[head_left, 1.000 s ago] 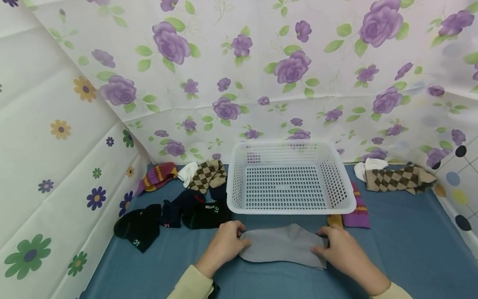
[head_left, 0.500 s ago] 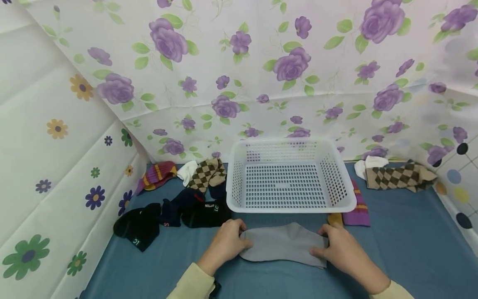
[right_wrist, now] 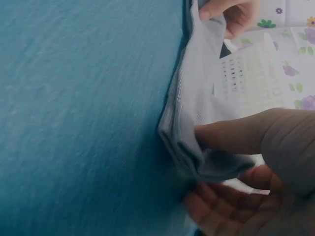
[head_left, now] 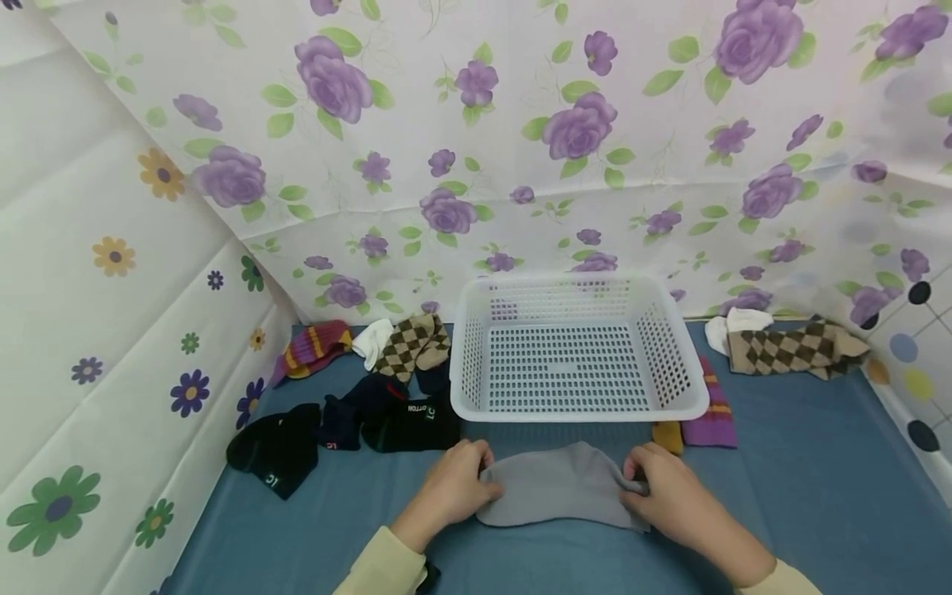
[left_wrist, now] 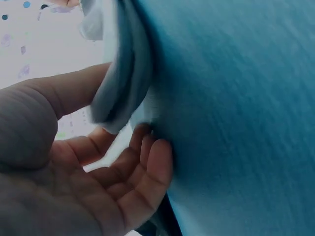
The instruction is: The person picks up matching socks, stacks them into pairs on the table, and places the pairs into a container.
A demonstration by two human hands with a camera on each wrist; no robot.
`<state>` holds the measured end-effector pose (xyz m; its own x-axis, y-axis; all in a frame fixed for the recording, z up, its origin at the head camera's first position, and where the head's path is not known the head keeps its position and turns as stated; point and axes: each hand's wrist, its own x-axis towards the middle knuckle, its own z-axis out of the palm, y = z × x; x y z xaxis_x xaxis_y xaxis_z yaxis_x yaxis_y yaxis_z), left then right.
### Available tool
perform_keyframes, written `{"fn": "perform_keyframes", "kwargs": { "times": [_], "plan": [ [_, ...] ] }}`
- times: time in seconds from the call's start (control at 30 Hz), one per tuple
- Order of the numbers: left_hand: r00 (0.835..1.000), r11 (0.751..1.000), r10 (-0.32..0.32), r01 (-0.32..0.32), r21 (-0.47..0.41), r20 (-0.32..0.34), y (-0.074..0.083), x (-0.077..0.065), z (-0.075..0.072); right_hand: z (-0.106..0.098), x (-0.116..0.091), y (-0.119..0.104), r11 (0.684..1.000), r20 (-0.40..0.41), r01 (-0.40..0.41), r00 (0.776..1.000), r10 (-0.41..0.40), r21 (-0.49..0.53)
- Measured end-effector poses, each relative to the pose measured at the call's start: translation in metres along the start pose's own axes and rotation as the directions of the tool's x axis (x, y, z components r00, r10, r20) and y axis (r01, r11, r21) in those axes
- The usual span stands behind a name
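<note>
A pair of grey socks (head_left: 554, 487), laid one over the other, lies flat in front of the basket, toes to the left. The left hand (head_left: 455, 486) pinches the toe end between thumb and fingers; in the left wrist view two grey layers (left_wrist: 127, 73) show at the thumb. At the cuff end the right hand (head_left: 669, 492) pinches the fabric, and the cuff bends up between its thumb and index finger. The right wrist view shows the layered cuff (right_wrist: 189, 152) over the curled fingers.
A white perforated basket (head_left: 580, 416) stands behind the socks. Black socks (head_left: 278, 446), a checkered sock (head_left: 409, 347) and a striped sock (head_left: 316, 351) lie left. Another checkered sock (head_left: 788, 351) lies back right; a purple striped sock (head_left: 710, 421) pokes out beside the basket.
The right hand's fingers have drawn in and lifted the cuff's upper edge, so the grey fabric now buckles near it. The left hand has lifted the toe edge slightly.
</note>
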<state>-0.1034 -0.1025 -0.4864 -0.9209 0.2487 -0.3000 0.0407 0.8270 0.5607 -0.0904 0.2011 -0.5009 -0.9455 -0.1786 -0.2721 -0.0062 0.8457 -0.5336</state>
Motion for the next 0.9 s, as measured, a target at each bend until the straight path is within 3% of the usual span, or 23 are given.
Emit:
{"fn": "perform_keyframes", "kwargs": {
  "times": [0.2,0.4,0.63,0.83,0.9],
  "plan": [
    [0.993,0.981,0.105,-0.095,-0.169,0.049,0.0,-0.01,-0.005,0.0,-0.01,0.008,0.981,-0.027,0.173,0.985,-0.171,0.091],
    [0.985,0.957,0.17,-0.163,-0.239,0.006,0.004,-0.018,-0.012,-0.005,-0.02,0.009,0.938,-0.066,0.305,0.952,-0.298,0.164],
    [0.983,0.947,0.182,-0.175,-0.268,0.0,0.01,-0.027,-0.03,-0.016,-0.033,0.008,0.838,-0.132,0.523,0.852,-0.507,0.154],
    [0.981,0.944,0.196,-0.188,-0.271,0.002,0.015,-0.028,-0.043,-0.03,-0.039,0.002,0.767,-0.257,0.641,0.739,-0.623,-0.019],
    [0.977,0.939,0.21,-0.21,-0.272,-0.031,0.018,-0.027,-0.049,-0.037,-0.039,-0.001,0.771,-0.291,0.634,0.728,-0.621,-0.06]
  ]
}}
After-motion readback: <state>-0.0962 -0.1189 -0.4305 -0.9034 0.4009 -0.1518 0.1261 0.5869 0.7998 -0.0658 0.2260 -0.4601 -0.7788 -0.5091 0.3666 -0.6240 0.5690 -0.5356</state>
